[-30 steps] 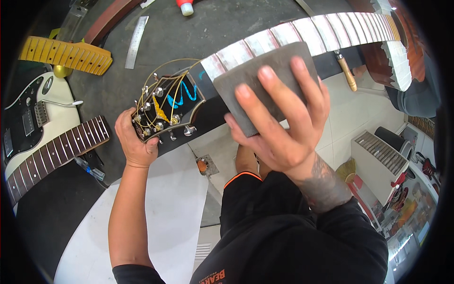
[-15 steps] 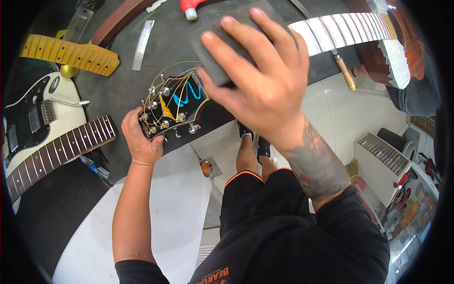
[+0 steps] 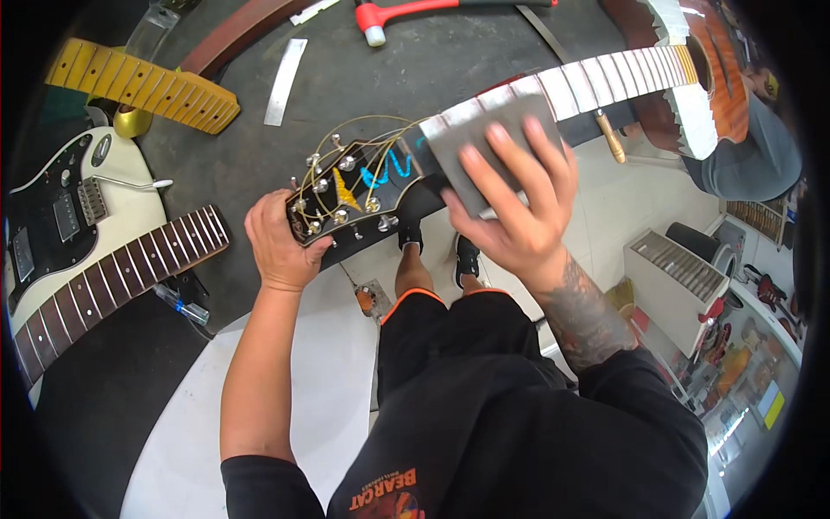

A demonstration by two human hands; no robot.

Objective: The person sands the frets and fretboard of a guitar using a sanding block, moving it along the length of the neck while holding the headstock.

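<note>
Left hand: The left hand (image 3: 285, 246) is gripping the far end of the black headstock (image 3: 382, 192), its thumb lying along the near edge.
Right hand: The right hand (image 3: 523, 195) is holding a grey rectangular block (image 3: 458, 160), its fingers spreading flat over the top and its thumb curling at the near side.
Block: It is covering part of the taped fretboard (image 3: 596, 85) at the headstock end; how firmly it is pressing, I cannot tell.
Acoustic guitar: Its neck is running rightward from the headstock to the reddish-brown body (image 3: 728, 91), where pale masking sheets (image 3: 700, 130) are flanking the fretboard's end.
Strings: Loose gold-coloured strings (image 3: 370, 118) are looping above the headstock from the tuning posts.
Workbench, far side: A red hammer (image 3: 402, 10) with a white tip and a metal ruler (image 3: 284, 82) are lying on the dark workbench (image 3: 259, 151).
Workbench, left: A yellow maple neck (image 3: 143, 82) is lying beyond a white electric guitar body (image 3: 134, 190), and a dark fretted neck (image 3: 112, 281) is stretching across the near side.
Below the fretboard: A wooden tool handle (image 3: 610, 138) is sticking out toward the person.
</note>
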